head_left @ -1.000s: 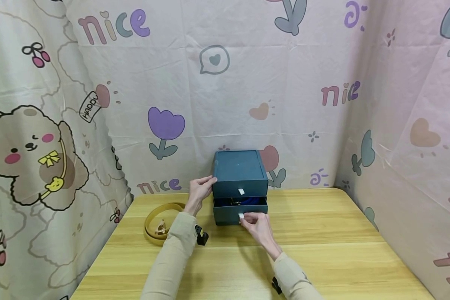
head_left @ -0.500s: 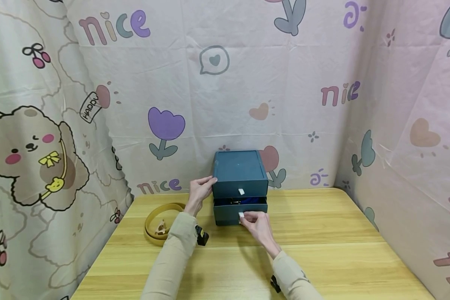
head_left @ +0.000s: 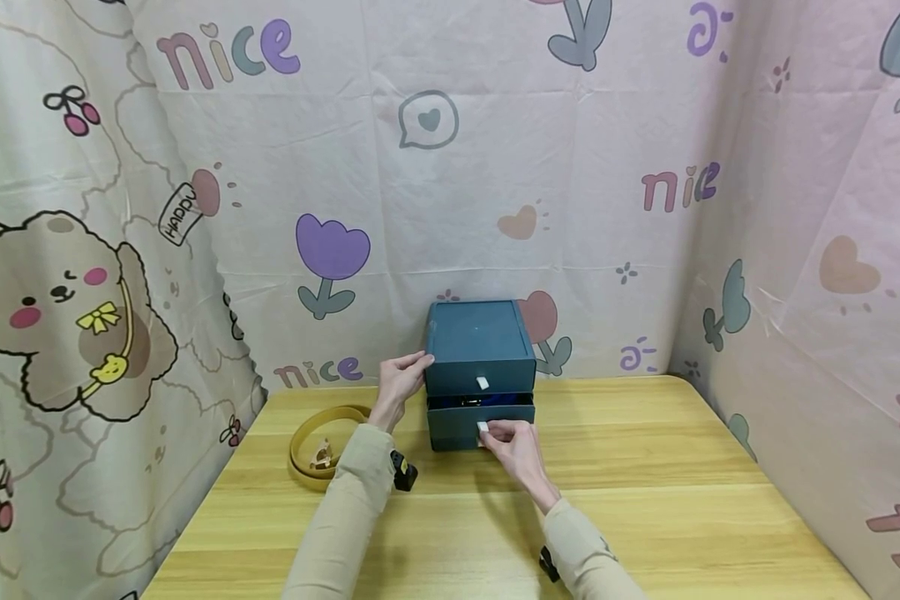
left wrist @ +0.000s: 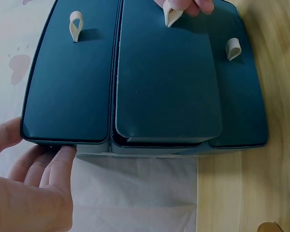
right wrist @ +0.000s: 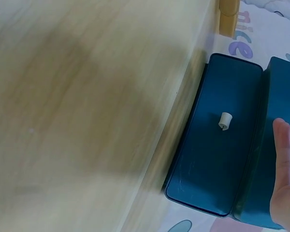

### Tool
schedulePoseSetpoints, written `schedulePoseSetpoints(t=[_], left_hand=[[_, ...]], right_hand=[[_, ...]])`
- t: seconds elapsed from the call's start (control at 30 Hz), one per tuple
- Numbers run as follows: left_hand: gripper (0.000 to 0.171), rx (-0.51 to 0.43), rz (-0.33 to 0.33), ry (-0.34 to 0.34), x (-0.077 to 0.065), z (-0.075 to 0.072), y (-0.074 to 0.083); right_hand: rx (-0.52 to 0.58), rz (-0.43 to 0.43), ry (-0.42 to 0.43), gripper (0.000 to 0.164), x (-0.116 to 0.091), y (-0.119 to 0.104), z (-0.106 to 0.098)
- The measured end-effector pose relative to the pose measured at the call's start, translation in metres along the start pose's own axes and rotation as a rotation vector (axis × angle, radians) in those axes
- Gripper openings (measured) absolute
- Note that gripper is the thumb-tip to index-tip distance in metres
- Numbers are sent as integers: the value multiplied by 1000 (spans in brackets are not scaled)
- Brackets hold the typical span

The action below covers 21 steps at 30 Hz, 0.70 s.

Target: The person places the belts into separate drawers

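Note:
A dark teal drawer box (head_left: 480, 329) with white pull loops stands at the back of the table. The left wrist view shows three drawer fronts; the middle drawer (left wrist: 166, 82) sticks out. My left hand (head_left: 399, 383) holds the box's upper left edge, its thumb and fingers on adjoining faces of the corner. My right hand (head_left: 516, 450) pinches the white pull loop (head_left: 483, 427) of the drawer that stands out. Through the narrow gap above that drawer's front, a dark blue thing (head_left: 502, 400) with a shiny gold-coloured piece shows; its kind is unclear.
Left of the box a tan coiled belt (head_left: 300, 442) stands on edge on the wooden table (head_left: 645, 492), partly behind my left forearm. A shiny gold-coloured piece (head_left: 321, 455) shows inside the coil. A printed curtain (head_left: 450, 200) hangs close behind the box.
The pulled-out drawer has slid slightly inward, with my right hand on its loop, so less of the blue contents shows. My left hand stays in place.

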<state>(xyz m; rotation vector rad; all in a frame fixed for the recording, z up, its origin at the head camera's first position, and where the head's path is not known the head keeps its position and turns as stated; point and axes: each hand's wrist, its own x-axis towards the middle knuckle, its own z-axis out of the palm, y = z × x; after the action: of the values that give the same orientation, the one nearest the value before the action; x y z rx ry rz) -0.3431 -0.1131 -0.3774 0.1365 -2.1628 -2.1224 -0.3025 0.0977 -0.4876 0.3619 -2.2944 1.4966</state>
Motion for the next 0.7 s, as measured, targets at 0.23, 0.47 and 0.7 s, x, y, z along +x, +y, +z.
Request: schedulePoseSetpoints(t=[0.23,0.47,0.7], left_hand=[[43,7,-1,-1,0,0,1],[44,1,-14,10,-1,1,1],[43,6,1,4,-2,0,1]], right_hand=[[-14,22,-3,12,2,0,1],[-19,18,0,12,5,2,2],[-31,24,8,12,9,1,3]])
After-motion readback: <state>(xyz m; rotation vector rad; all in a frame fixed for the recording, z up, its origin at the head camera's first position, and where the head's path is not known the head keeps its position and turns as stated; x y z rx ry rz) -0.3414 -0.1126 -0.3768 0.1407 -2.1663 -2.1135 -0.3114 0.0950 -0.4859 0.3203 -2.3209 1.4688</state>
